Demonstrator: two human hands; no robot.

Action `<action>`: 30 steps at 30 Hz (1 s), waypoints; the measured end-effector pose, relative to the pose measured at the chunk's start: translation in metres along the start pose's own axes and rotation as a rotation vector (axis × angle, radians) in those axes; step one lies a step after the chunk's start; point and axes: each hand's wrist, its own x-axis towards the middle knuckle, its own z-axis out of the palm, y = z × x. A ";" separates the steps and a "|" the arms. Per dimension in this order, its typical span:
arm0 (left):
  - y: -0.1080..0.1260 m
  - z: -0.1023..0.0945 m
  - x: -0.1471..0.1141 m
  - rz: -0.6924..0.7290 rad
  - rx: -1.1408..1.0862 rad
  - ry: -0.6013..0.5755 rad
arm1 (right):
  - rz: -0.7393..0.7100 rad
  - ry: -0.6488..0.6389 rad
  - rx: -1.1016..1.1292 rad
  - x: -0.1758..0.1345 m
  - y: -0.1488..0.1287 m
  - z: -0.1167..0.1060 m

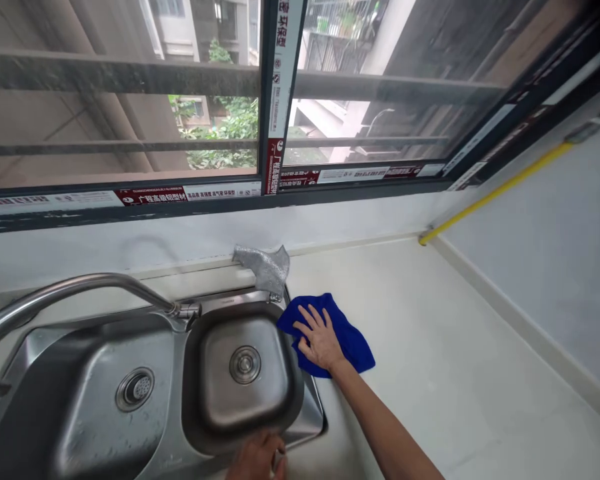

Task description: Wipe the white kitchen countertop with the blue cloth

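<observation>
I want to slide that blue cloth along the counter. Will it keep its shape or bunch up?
The blue cloth lies rumpled under the flat right hand, so it is probably soft and floppy and would likely bunch if pushed from one edge. It looks thin, so probably light. On the smooth pale countertop it should slide easily under a flat palm.

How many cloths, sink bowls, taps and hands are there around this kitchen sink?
Cloths: 2, the blue cloth under the right hand and the grey cloth at the wall
Sink bowls: 2, large bowl and small bowl
Taps: 1, tap
Hands: 2, including the left hand
Total: 7
</observation>
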 end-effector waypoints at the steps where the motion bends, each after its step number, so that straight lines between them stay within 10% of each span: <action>1: 0.005 -0.002 -0.006 0.016 0.002 0.019 | -0.019 0.001 0.007 -0.012 -0.001 -0.001; 18: 0.007 0.035 -0.064 0.039 0.099 0.158 | -0.208 -0.057 0.007 -0.176 -0.032 -0.014; 30: 0.026 0.084 -0.136 -0.177 -0.078 0.319 | -0.300 0.127 -0.037 -0.221 -0.037 0.017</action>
